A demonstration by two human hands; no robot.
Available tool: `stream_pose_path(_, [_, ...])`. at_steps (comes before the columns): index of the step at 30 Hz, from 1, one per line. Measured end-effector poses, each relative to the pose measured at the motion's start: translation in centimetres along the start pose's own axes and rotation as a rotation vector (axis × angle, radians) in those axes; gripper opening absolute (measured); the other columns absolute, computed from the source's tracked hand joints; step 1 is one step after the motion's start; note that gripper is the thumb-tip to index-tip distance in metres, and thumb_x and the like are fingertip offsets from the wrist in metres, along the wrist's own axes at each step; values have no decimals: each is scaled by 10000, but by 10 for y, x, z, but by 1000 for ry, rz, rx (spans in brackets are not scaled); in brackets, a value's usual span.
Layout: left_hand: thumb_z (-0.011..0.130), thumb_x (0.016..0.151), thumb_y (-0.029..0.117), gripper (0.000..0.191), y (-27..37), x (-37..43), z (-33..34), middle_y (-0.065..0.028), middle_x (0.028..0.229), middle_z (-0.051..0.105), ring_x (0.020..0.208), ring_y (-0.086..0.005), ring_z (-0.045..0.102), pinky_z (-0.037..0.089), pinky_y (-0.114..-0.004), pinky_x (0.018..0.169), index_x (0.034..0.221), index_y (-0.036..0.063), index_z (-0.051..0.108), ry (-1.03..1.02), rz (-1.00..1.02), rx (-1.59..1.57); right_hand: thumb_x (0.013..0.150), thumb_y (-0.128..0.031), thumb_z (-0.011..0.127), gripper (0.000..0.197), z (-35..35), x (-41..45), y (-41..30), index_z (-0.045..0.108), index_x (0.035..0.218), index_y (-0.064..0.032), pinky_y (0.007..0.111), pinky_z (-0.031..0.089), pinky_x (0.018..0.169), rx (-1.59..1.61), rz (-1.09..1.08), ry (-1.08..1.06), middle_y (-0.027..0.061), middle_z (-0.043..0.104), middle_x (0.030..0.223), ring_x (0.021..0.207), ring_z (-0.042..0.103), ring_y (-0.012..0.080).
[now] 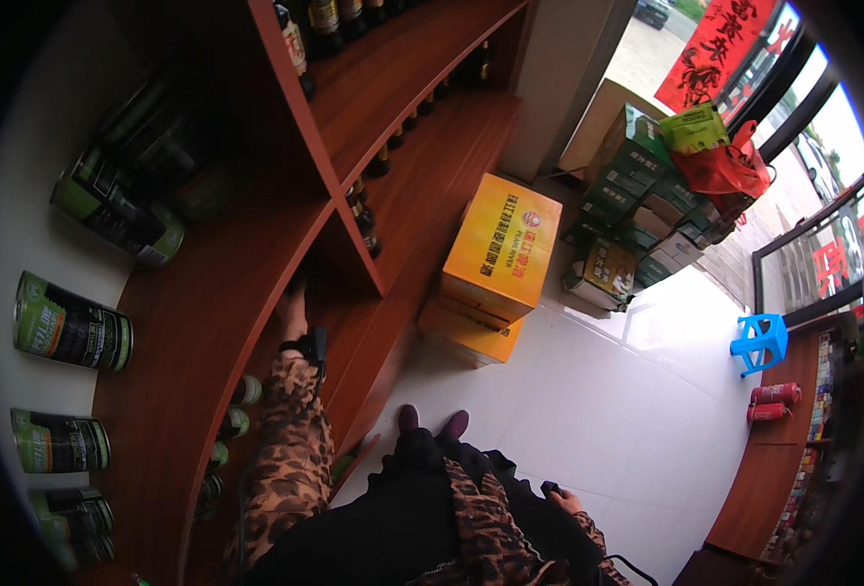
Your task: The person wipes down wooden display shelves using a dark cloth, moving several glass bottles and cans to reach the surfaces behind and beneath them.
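Note:
My left arm, in a leopard-print sleeve with a black strap device at the wrist, reaches into a lower compartment of the wooden shelf (278, 242). Only the wrist side of my left hand (294, 304) shows; its fingers are lost in shadow under the upper board, so what they touch cannot be seen. Green cans (246, 390) stand on the same level, nearer my body. My right hand (565, 501) hangs low beside the black skirt, with a black strap or device at it; whether its fingers hold anything is unclear.
Yellow beer cartons (501, 242) are stacked on the tiled floor beside the shelf. Green boxes (626, 168) with a red plastic bag (728, 170) stand near the glass door. A blue stool (760, 343) and red fire extinguishers (774, 394) are at the right. Dark bottles (364, 220) line the shelves.

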State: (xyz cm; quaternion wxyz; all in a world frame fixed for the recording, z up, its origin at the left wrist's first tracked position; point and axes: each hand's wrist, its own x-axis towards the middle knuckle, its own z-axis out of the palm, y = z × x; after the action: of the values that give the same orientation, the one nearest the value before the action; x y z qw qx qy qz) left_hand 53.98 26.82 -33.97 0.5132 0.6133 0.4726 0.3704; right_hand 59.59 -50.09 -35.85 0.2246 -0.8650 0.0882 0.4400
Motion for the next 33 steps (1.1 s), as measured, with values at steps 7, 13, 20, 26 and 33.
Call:
stream_pose_path(7, [655, 835, 66, 615, -51, -122, -4, -163, 1220, 473, 1096, -232, 501, 439, -353, 916, 1353, 34, 325, 377, -73, -73, 773, -431, 589, 496, 3, 17, 22, 672, 988, 9, 366, 499, 754, -25, -85, 22, 161, 685, 869, 842, 652, 245])
stream_pose_path(13, [670, 851, 125, 561, -89, -216, -115, -112, 1148, 518, 1068, -204, 507, 427, -355, 929, 1302, 28, 352, 513, -269, 33, 794, -449, 610, 537, 43, 62, 115, 653, 1008, 42, 348, 491, 749, -138, -12, -148, 160, 681, 872, 851, 634, 216])
stream_pose_path(20, [719, 820, 173, 675, -66, -223, -165, -153, 1238, 510, 1135, -252, 498, 426, -379, 961, 1347, 24, 324, 607, -244, 125, 808, -440, 608, 523, 47, 8, 39, 652, 1012, 40, 347, 488, 741, -165, 30, -117, 154, 680, 874, 842, 627, 209])
stream_pose_path(26, [700, 845, 182, 544, -24, -208, -197, -88, 1267, 518, 1152, -210, 486, 363, -336, 1011, 1292, -7, 453, 465, -217, 55, 846, -397, 601, 489, 67, 0, 10, 631, 1066, 39, 339, 483, 726, -5, -101, -101, 118, 675, 917, 838, 608, 188])
stream_pose_path(33, [647, 885, 229, 532, -32, -168, -180, -125, 1370, 422, 1260, -240, 383, 330, -470, 1033, 1342, 53, 438, 407, -217, -729, 836, -406, 605, 510, 119, -55, 29, 622, 1104, 28, 341, 487, 759, 108, -96, -23, 121, 671, 935, 852, 618, 199])
